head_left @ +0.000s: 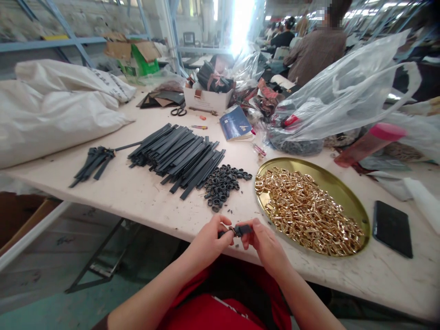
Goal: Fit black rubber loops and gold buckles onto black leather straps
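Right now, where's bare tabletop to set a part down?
Mostly bare: between dark straps and the table's front edge; between white sack and scissors. Crowded: the back, with white box and plastic bag; ring pile beyond the left hand, gold tray beside the right hand.

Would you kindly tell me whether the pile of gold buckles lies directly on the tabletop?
No, the gold buckles lie in a shallow golden tray.

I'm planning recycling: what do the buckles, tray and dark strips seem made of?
Buckles: probably metal, polished gold, given their sharp glints; plated plastic is possible.
Tray: likely metal, smooth gold finish, with a soft sheen.
Strips: perhaps leather or imitation leather, fairly matte, judging by their dull, flat faces.
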A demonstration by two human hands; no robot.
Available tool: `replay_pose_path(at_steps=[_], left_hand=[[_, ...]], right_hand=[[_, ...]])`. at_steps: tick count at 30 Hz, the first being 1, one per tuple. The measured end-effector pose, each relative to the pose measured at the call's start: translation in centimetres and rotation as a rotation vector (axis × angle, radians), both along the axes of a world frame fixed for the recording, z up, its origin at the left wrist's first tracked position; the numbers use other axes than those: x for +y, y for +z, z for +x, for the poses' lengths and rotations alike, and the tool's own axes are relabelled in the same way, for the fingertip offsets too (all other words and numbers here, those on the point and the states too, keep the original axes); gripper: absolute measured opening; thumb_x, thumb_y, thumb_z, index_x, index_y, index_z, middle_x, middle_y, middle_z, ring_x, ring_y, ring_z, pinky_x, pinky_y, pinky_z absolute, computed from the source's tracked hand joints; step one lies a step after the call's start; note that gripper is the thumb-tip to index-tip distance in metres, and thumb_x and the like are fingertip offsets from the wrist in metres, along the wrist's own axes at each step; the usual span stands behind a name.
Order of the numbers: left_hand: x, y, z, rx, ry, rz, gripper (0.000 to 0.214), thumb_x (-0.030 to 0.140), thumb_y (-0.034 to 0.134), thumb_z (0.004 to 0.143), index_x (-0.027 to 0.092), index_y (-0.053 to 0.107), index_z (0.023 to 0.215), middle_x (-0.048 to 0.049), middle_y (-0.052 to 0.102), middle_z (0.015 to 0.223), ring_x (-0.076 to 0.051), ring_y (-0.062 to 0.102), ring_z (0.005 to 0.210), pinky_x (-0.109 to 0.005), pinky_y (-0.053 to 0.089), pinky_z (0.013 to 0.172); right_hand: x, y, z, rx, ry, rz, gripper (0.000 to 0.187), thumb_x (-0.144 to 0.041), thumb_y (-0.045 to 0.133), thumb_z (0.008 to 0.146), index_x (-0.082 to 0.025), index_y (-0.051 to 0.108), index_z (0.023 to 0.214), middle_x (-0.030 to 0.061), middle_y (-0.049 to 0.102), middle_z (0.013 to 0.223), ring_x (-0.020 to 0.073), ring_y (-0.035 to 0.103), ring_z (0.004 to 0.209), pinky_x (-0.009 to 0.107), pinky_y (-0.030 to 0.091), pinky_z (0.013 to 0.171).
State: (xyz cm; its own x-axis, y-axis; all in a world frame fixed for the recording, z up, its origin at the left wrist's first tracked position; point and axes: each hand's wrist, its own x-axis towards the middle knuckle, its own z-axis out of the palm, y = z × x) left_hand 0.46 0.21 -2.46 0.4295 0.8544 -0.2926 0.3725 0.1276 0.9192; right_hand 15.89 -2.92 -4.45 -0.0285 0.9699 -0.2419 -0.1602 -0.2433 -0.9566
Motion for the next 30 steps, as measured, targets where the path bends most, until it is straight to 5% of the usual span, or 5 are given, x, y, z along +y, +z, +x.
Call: replay_pose_path(at_steps=[4, 9, 16, 23, 30], left_hand=[[-0.2, 0.4, -0.1, 0.093, 0.012, 0.049, 0.025, 0.036, 0.051, 0.076, 0.019, 0.043, 0.092, 0.0040, 0.057, 0.062, -0.012, 0.051, 0.056, -0.022, 0.033, 0.053], [-0.5, 1.1, -0.2, 0.247, -0.014, 0.143, 0.030, 0.047, 0.052, 0.073, 0.019, 0.049, 0.083, 0.0037, 0.055, 0.060, -0.013, 0.049, 0.055, -0.023, 0.031, 0.051], [-0.6, 1.2, -0.1, 0.200, -0.043, 0.102, 0.023, 0.040, 0.056, 0.071, 0.018, 0.059, 0.077, -0.0017, 0.064, 0.075, -0.016, 0.055, 0.069, -0.025, 0.038, 0.061], [-0.4, 1.6, -0.3, -0.180, 0.029, -0.259, 0.023, 0.032, 0.060, 0.070, 0.013, 0.056, 0.083, -0.0011, 0.062, 0.074, -0.011, 0.053, 0.065, -0.022, 0.040, 0.062], [-0.3, 0.5, -0.2, -0.144, 0.003, -0.302, 0.019, 0.025, 0.059, 0.068, 0.014, 0.058, 0.083, 0.0019, 0.060, 0.066, -0.011, 0.053, 0.059, -0.023, 0.041, 0.059]], right_hand=[[-0.5, 0.6, 0.1, 0.083, 0.030, -0.105, 0.029, -0.046, 0.056, 0.076, -0.019, 0.059, 0.083, -0.0048, 0.049, 0.055, 0.0089, 0.042, 0.050, 0.022, 0.038, 0.052], [-1.1, 0.7, 0.2, 0.241, 0.202, -0.193, 0.028, -0.047, 0.055, 0.076, -0.019, 0.058, 0.082, -0.0015, 0.052, 0.065, 0.0105, 0.045, 0.056, 0.023, 0.040, 0.056], [-1.4, 0.4, 0.1, 0.228, 0.135, -0.167, 0.030, -0.044, 0.063, 0.069, -0.018, 0.048, 0.066, -0.0027, 0.049, 0.062, 0.0110, 0.046, 0.058, 0.024, 0.039, 0.058], [-0.6, 0.2, -0.2, -0.193, -0.129, 0.025, 0.023, -0.039, 0.056, 0.074, -0.022, 0.041, 0.072, -0.0066, 0.047, 0.054, 0.0101, 0.046, 0.047, 0.023, 0.037, 0.049], [-1.0, -0.4, 0.7, -0.612, 0.035, 0.206, 0.010, -0.029, 0.047, 0.079, -0.021, 0.049, 0.076, -0.0015, 0.051, 0.064, 0.0134, 0.047, 0.058, 0.025, 0.036, 0.054]])
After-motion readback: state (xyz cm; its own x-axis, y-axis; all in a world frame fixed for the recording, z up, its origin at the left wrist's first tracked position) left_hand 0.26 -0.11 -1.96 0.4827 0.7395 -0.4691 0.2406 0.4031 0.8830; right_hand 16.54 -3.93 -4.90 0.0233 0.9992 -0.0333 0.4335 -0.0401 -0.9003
